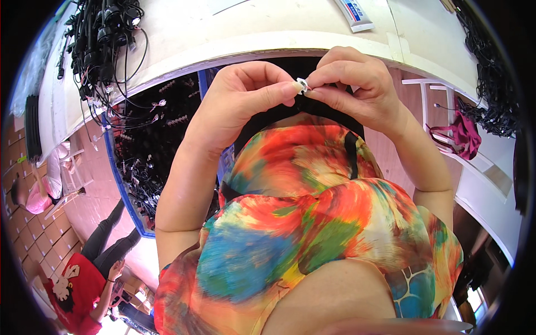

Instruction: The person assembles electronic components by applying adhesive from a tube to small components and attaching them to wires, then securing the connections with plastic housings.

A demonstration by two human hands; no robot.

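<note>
A small white piece (302,85) is pinched between my fingertips, just past the front edge of the worktable. What kind of part it is cannot be made out. My left hand (245,92) grips it from the left with thumb and forefinger. From the other side my right hand (357,84) holds it, thumb and forefinger pressed together, other fingers curled. A thin reddish strand seems to show beside the white piece, by the right fingertips. Both hands are raised in front of my colourful top.
Black cables (103,44) lie bunched at the table's left, loose ends hanging over the edge. More black cables (491,72) lie right. A white-and-blue tube (354,14) rests on the tabletop. A blue crate (125,192) holds dark parts. A maroon bag (466,134) and two people are farther off.
</note>
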